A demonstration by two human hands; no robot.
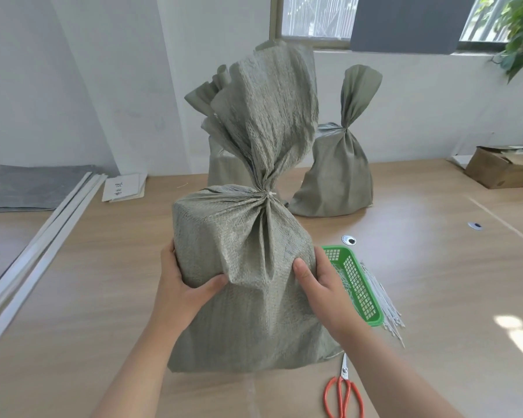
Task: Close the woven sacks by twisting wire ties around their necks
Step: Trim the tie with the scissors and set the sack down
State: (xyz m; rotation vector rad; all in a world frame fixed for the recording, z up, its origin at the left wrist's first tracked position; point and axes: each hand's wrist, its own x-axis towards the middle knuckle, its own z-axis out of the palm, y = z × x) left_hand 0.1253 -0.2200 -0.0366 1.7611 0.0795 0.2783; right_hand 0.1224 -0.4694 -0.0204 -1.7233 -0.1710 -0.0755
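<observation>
While your left hand (184, 282) and right hand (317, 282) clasp the shoulders of the grey-green woven sack (254, 312), thumbs pressed into its front, it stands upright between them on the pale wooden bench (435, 267). Its neck, cinched by a thin white wire tie (271, 194), rises straight above both hands, equally near each.

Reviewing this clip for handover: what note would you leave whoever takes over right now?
Left hand and right hand grip the sides of the front sack, upright on the table.
A white tie is already round its neck: done.
Right rear sack has a cinched neck; its tie is too small to see. A third sack stands behind, neck partly hidden.
Spare ties lie beside the green basket; scissors at near right.
Left: set this sack aside, check the other two.
</observation>
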